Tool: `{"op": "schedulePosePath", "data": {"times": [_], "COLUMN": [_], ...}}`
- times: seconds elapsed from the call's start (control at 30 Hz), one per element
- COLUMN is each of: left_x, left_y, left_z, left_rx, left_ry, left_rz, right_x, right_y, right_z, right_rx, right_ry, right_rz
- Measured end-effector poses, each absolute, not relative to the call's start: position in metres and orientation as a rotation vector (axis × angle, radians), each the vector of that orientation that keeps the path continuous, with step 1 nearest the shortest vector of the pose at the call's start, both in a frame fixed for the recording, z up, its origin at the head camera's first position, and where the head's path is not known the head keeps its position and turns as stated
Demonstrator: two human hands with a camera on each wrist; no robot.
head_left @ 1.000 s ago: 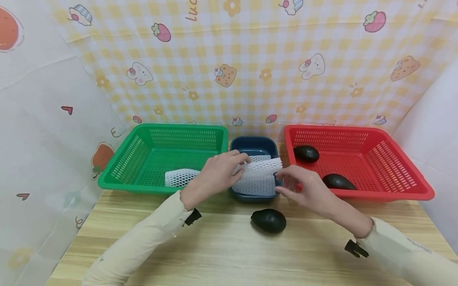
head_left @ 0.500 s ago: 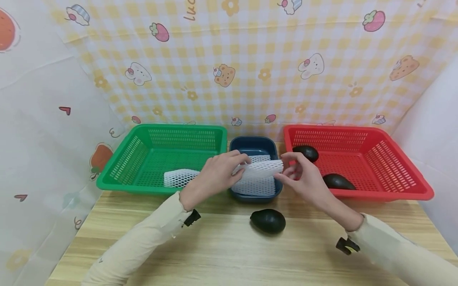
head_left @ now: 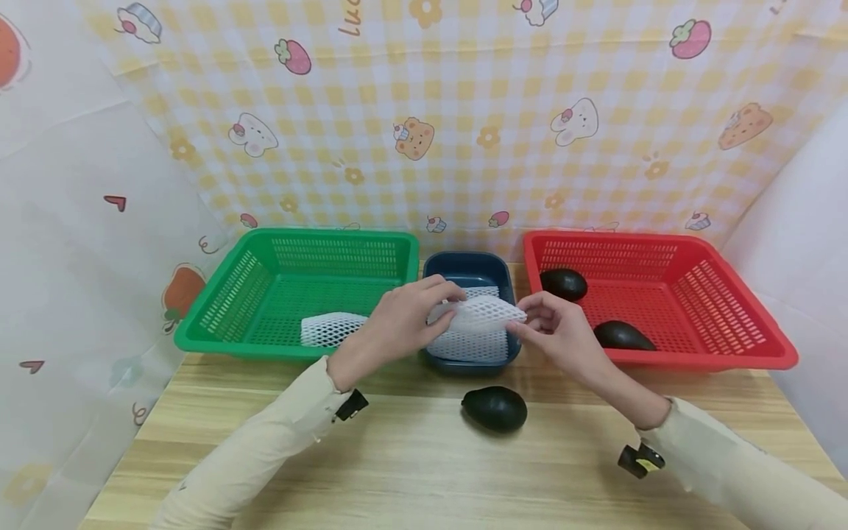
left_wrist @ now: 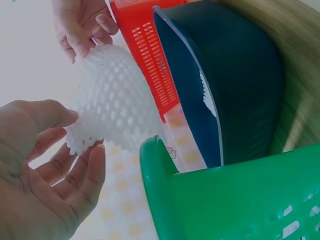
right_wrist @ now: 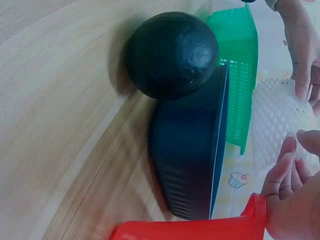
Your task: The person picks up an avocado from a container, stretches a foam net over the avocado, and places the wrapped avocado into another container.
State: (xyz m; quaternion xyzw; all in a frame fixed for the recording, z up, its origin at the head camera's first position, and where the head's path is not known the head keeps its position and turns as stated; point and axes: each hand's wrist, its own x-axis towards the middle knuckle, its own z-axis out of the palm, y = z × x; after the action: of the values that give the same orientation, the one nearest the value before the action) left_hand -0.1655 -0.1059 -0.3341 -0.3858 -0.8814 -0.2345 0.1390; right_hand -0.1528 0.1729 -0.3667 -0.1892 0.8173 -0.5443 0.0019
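Between both hands, above the dark blue bin point(head_left: 467, 259), stretches a white foam net sleeve point(head_left: 486, 313). My left hand point(head_left: 414, 316) pinches its left end between thumb and fingers. At the other end, my right hand point(head_left: 556, 327) pinches the sleeve's edge. In the left wrist view the foam net sleeve point(left_wrist: 117, 92) bulges out between the two pinched ends. More white foam nets point(head_left: 470, 346) lie inside the blue bin underneath. A dark avocado point(head_left: 495, 409) rests on the table in front of the bin.
At the left stands a green basket point(head_left: 199, 313) with a net-wrapped item point(head_left: 327, 329) in it. On the right, a red basket point(head_left: 748, 361) holds two dark avocados point(head_left: 623, 336). Both baskets flank the blue bin on the wooden table point(head_left: 411, 471). A patterned cloth hangs behind.
My right hand has moved onto the sleeve's right end and now pinches it. The sleeve's right end has narrowed to a point. My left hand has kept its hold.
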Motion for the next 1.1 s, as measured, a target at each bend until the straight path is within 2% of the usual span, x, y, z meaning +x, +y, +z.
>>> {"op": "schedulePosePath", "data": {"times": [0.37,0.7,1.1], "left_x": [-0.165,-0.168,-0.169], "left_y": [-0.117,-0.126,-0.127], "left_z": [-0.334,-0.337,-0.339], "left_rx": [-1.171,-1.203,-1.081], "left_ry": [-2.633,-2.712,-2.760], "left_rz": [-0.893,-0.876,-1.016], "right_x": [-0.151,-0.147,-0.147], "right_y": [0.173,0.171,0.170], "right_z": [-0.370,-0.369,-0.371], "right_rx": [-0.716,-0.806,-0.868], "right_ry": [2.566,2.537,2.551], "right_rz": [-1.797,-1.837,-1.846]}}
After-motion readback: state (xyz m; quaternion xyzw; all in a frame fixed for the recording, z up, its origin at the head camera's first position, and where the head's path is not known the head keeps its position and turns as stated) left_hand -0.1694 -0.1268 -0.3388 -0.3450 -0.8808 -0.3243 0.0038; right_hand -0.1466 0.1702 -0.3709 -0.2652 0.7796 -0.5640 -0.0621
